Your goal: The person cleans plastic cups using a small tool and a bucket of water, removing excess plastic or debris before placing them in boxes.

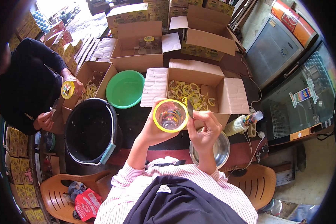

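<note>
My left hand (150, 127) is closed round a clear cup (167, 118) with a bright yellow rim and coloured print, held upright with its open top facing me. My right hand (205, 130) pinches a thin dark flat tool (189, 109) against the rim's right side, where a bit of yellow material sticks up. Behind my hands an open cardboard box (234, 95) holds curly yellow and white scraps (183, 89). A steel bowl (220, 156) sits partly hidden under my right hand. Right of it lies a stack of cups (237, 125).
A black bucket (86, 130) and green basin (123, 87) stand left. A co-worker (26, 82) holds a yellow-topped cup and small scrap. More boxes (134, 52) are behind. A glass-door cooler (298, 104), cords and a power strip are right; orange chairs (254, 186) are below.
</note>
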`<state>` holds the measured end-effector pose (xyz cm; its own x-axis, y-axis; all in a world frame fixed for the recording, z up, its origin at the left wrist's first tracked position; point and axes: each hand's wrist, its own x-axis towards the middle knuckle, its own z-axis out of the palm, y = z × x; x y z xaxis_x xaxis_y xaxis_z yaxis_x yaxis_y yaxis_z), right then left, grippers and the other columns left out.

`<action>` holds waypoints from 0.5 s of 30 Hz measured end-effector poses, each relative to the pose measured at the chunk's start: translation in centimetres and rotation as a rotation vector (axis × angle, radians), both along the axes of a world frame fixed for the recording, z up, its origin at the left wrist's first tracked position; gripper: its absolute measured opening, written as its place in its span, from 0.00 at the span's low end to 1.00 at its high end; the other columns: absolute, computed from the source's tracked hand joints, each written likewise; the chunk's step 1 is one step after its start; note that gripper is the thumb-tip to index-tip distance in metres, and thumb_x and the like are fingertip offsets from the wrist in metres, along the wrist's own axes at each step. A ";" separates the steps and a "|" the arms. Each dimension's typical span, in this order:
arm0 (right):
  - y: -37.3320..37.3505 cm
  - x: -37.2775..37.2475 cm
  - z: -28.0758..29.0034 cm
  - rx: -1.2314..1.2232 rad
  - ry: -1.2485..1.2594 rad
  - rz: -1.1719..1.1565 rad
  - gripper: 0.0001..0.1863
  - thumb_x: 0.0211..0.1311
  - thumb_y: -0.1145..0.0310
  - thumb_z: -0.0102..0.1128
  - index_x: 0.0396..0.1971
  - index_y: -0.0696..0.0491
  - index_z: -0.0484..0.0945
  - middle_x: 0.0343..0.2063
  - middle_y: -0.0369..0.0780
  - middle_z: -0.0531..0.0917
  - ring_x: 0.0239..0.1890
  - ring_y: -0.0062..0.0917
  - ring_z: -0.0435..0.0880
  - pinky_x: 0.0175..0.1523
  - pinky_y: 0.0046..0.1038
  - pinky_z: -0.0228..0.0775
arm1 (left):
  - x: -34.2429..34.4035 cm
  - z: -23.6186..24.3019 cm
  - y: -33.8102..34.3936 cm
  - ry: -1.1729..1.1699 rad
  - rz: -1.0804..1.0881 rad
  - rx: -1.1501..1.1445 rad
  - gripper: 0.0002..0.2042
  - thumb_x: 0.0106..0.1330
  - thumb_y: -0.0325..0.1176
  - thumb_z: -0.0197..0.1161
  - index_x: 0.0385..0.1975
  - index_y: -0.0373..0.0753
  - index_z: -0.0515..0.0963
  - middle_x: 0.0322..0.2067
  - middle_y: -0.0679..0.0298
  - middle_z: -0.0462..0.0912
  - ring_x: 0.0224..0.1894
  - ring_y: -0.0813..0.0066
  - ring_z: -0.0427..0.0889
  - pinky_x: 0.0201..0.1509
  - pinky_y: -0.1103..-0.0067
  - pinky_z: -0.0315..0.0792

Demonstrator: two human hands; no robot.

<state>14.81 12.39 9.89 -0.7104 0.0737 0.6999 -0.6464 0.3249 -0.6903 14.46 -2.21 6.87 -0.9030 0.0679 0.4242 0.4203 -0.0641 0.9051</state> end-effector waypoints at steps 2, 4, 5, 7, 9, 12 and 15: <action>-0.3 -0.1 -0.2 0.005 0.008 -0.011 0.10 0.39 0.84 0.62 0.25 0.57 0.78 0.20 0.38 0.78 0.22 0.21 0.79 0.29 0.20 0.70 | -0.2 -0.6 -0.2 -0.005 0.012 0.017 0.32 0.40 0.26 0.72 0.47 0.37 0.61 0.43 0.64 0.65 0.47 0.75 0.69 0.49 0.79 0.68; -0.3 0.0 -0.8 0.039 0.031 -0.007 0.10 0.40 0.85 0.62 0.26 0.60 0.76 0.23 0.38 0.77 0.22 0.17 0.76 0.25 0.15 0.64 | -0.2 -1.0 -0.2 -0.010 0.022 0.011 0.33 0.41 0.27 0.72 0.48 0.38 0.61 0.44 0.65 0.63 0.49 0.75 0.68 0.51 0.78 0.67; -0.3 0.0 -1.0 0.037 0.028 -0.014 0.10 0.40 0.85 0.62 0.26 0.60 0.76 0.23 0.39 0.77 0.22 0.17 0.76 0.25 0.15 0.64 | -0.1 -0.8 -0.1 -0.056 0.013 0.045 0.32 0.42 0.27 0.72 0.47 0.38 0.61 0.43 0.65 0.63 0.49 0.75 0.67 0.52 0.78 0.66; -0.4 0.0 -1.1 0.020 0.019 -0.038 0.09 0.40 0.84 0.62 0.25 0.59 0.77 0.22 0.39 0.78 0.22 0.18 0.77 0.26 0.17 0.66 | -0.1 -0.8 0.1 -0.041 0.021 0.037 0.32 0.42 0.27 0.72 0.47 0.38 0.61 0.43 0.65 0.63 0.49 0.75 0.67 0.52 0.78 0.66; -0.5 0.1 -1.0 -0.013 0.006 -0.075 0.09 0.40 0.83 0.63 0.24 0.57 0.78 0.20 0.38 0.78 0.22 0.21 0.79 0.28 0.21 0.70 | 0.0 -0.6 0.2 -0.052 0.032 0.025 0.31 0.43 0.26 0.72 0.47 0.38 0.61 0.44 0.65 0.63 0.49 0.75 0.67 0.51 0.78 0.67; -0.5 0.2 -0.9 0.002 0.017 -0.079 0.08 0.40 0.83 0.63 0.24 0.57 0.78 0.20 0.39 0.78 0.22 0.22 0.79 0.29 0.21 0.70 | 0.0 -0.8 -0.3 -0.055 0.023 -0.009 0.31 0.42 0.25 0.72 0.47 0.38 0.61 0.43 0.65 0.63 0.50 0.75 0.67 0.50 0.78 0.68; -0.7 0.3 -0.6 0.028 0.042 -0.074 0.09 0.39 0.83 0.63 0.24 0.57 0.78 0.20 0.39 0.78 0.22 0.22 0.79 0.28 0.20 0.70 | -0.1 -1.0 -0.4 0.014 0.048 -0.067 0.31 0.42 0.24 0.71 0.47 0.38 0.61 0.42 0.65 0.64 0.49 0.75 0.68 0.50 0.79 0.69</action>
<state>15.10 11.74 9.32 -0.6738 0.1046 0.7315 -0.6482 0.3917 -0.6530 14.41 -2.58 5.86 -0.9000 0.0527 0.4327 0.4340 0.0168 0.9008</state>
